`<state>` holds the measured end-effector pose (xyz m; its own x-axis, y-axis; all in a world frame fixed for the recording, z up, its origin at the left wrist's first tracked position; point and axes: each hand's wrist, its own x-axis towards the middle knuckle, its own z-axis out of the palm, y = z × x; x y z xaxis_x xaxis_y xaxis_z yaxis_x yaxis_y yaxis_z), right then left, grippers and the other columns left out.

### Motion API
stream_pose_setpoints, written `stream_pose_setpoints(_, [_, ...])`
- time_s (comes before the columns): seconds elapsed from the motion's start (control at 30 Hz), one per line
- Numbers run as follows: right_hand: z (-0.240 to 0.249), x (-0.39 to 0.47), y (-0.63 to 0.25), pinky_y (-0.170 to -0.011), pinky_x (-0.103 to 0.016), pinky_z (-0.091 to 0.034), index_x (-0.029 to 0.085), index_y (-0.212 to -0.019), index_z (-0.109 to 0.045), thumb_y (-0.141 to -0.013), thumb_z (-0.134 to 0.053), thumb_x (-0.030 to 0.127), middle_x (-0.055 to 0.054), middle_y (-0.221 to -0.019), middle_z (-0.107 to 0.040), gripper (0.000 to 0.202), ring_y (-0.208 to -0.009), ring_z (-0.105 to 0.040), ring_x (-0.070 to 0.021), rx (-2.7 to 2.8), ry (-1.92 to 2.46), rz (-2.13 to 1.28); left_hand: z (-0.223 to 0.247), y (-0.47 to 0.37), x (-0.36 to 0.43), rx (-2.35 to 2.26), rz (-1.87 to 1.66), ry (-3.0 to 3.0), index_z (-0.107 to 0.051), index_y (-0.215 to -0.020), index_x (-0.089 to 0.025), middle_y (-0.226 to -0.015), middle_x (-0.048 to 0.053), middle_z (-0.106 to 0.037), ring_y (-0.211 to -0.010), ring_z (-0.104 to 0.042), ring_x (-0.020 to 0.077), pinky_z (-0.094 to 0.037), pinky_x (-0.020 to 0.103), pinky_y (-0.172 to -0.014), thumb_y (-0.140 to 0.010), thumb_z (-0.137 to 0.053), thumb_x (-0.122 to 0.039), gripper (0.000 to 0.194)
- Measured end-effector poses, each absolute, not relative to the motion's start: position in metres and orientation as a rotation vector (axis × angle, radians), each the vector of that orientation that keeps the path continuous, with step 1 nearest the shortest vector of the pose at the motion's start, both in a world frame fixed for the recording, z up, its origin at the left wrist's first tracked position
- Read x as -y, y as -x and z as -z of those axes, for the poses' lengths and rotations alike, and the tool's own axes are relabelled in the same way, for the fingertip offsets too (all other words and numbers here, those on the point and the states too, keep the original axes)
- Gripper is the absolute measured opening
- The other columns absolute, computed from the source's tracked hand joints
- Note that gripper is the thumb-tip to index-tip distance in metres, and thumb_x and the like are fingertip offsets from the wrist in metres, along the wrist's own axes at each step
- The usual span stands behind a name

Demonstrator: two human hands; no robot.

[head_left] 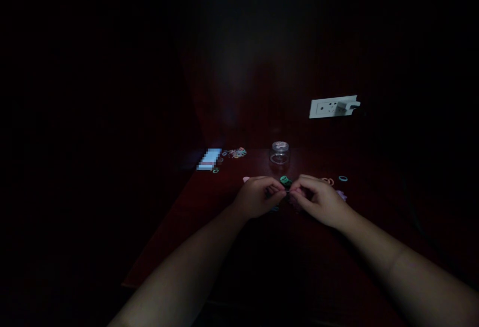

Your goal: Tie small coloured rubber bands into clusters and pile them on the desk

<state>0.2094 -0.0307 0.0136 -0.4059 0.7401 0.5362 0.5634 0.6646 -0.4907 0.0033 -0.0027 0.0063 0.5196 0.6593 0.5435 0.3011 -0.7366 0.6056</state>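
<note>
My left hand (pixel 258 197) and my right hand (pixel 320 198) meet over the table, fingertips almost touching. Each pinches one end of a thin pale band (pixel 287 191), stretched in the small gap between them; its exact kind is too small to make out. Just beyond the fingertips sit green hair ties (pixel 285 180). A pink piece (pixel 246 179) peeks out behind my left hand, and a bluish ring (pixel 275 209) lies below it. Orange hair ties (pixel 328 181) and a purple piece (pixel 341 195) lie by my right hand, partly covered by it. A blue hair tie (pixel 343 178) is farther right.
A clear lidded jar (pixel 280 153) stands beyond my hands. At the back left are a lit, blurred phone (pixel 209 159) and a pile of small coloured hair ties (pixel 236 153). A wall socket (pixel 333 107) holds a plug. The dark red table (pixel 179 232) ends at the left; surroundings are very dark.
</note>
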Motion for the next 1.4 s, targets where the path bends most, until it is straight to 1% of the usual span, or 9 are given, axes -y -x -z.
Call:
stream_pose_setpoints(0.13, [-0.0131, 0.0302, -0.2098, -0.061, -0.028, -0.042, 0.020, -0.077, -0.060, -0.089, -0.056, 0.023, -0.001, -0.070, -0.056, 0.013, -0.065, -0.052, -0.0151, 2.115, 0.996, -0.321, -0.0058, -0.0039, 0.0024, -0.783, -1.092, -2.323, -0.069, -0.086, -0.017, -0.077, 0.003, -0.070, -0.067, -0.062, 0.0114, -0.050, 0.024, -0.063, -0.084, -0.064, -0.030, 0.014])
stream_pose_setpoints(0.47, [-0.0123, 0.0298, -0.2098, -0.061, -0.028, -0.042, 0.020, -0.078, -0.061, -0.088, -0.056, 0.021, -0.002, -0.071, -0.056, 0.011, -0.066, -0.052, -0.0153, 2.109, 0.991, -0.322, -0.0045, -0.0025, 0.0007, -0.821, -1.105, -2.355, -0.068, -0.083, -0.016, -0.074, 0.002, -0.068, -0.065, -0.061, 0.0107, -0.049, 0.023, -0.062, -0.084, -0.063, -0.025, 0.011])
stream_pose_setpoints(0.87, [-0.0168, 0.0320, -0.2103, -0.062, -0.028, -0.042, 0.020, -0.076, -0.059, -0.089, -0.054, 0.021, -0.002, -0.071, -0.056, 0.014, -0.066, -0.053, -0.0154, 2.078, 1.016, -0.285, -0.0033, 0.0002, -0.0014, -0.847, -1.116, -2.359, -0.068, -0.081, -0.016, -0.070, 0.001, -0.066, -0.063, -0.058, 0.0107, -0.046, 0.023, -0.061, -0.086, -0.061, -0.027, 0.014])
stream_pose_setpoints(1.07, [-0.0154, 0.0320, -0.2100, -0.062, -0.028, -0.041, 0.020, -0.075, -0.058, -0.088, -0.054, 0.021, -0.001, -0.071, -0.056, 0.013, -0.066, -0.053, -0.0151, 2.087, 1.012, -0.299, -0.0054, 0.0001, 0.0009, -0.846, -1.103, -2.339, -0.069, -0.083, -0.016, -0.072, 0.002, -0.067, -0.064, -0.058, 0.0105, -0.046, 0.023, -0.062, -0.088, -0.061, -0.033, 0.019])
stream_pose_setpoints(1.4, [-0.0177, 0.0315, -0.2104, -0.062, -0.028, -0.041, 0.019, -0.075, -0.061, -0.087, -0.056, 0.021, -0.001, -0.069, -0.056, 0.013, -0.065, -0.053, -0.0150, 2.101, 1.000, -0.298, -0.0038, -0.0004, -0.0003, -0.846, -1.097, -2.377, -0.067, -0.080, -0.016, -0.068, 0.001, -0.065, -0.061, -0.057, 0.0097, -0.044, 0.022, -0.059, -0.088, -0.059, -0.029, 0.017])
